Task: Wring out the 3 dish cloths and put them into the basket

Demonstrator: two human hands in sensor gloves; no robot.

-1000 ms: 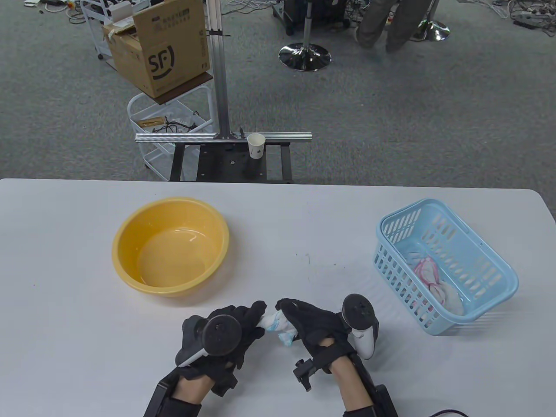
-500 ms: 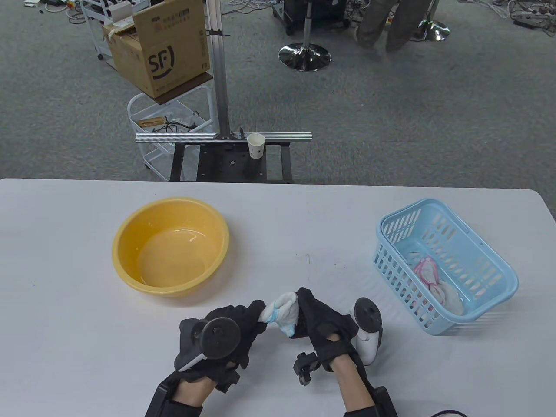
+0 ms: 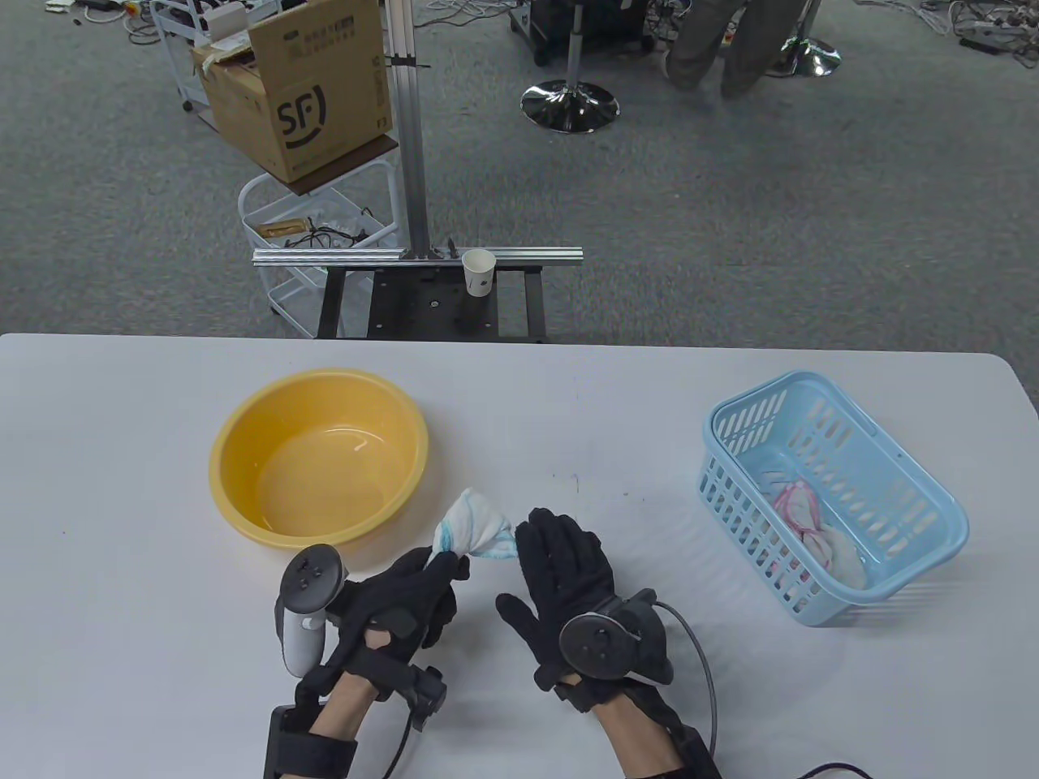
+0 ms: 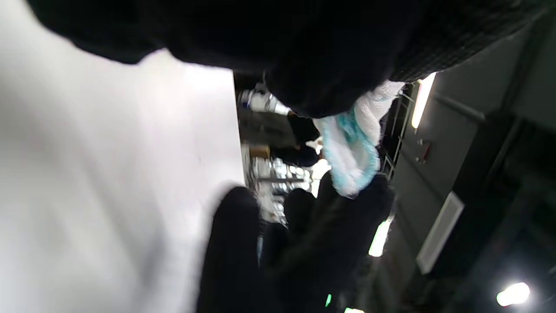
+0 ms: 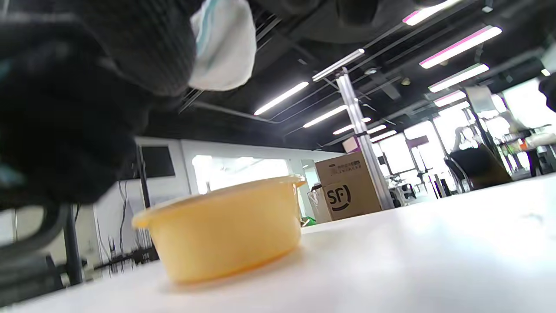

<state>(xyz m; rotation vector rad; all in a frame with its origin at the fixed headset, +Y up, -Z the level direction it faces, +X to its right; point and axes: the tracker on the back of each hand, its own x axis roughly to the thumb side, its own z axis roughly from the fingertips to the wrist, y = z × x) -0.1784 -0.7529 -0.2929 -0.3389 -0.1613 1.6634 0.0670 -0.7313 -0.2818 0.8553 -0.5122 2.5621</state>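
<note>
A twisted white dish cloth with teal edging (image 3: 475, 527) sticks up from my left hand (image 3: 438, 568), which grips its lower end just in front of the yellow basin (image 3: 319, 458). My right hand (image 3: 556, 560) lies flat beside it with straight fingers (image 3: 536, 531), its fingertips at the cloth's right edge. In the left wrist view the cloth (image 4: 352, 148) hangs out of my curled fingers (image 4: 325, 65). The right wrist view has the cloth (image 5: 226, 48) at the top and the basin (image 5: 226, 226) below it. The blue basket (image 3: 925, 495) at the right holds pink-and-white cloths (image 3: 812, 527).
The basin holds a little water. Bare white table (image 3: 584, 438) lies between basin and basket. Beyond the far edge are a metal stand with a paper cup (image 3: 479, 272), a cardboard box (image 3: 300, 89) on a cart, and a person's legs (image 3: 722, 40).
Both hands were gripping and twisting the cloth. My right hand has let go and opened flat; my left hand has rolled over and carried the cloth left, toward the basin.
</note>
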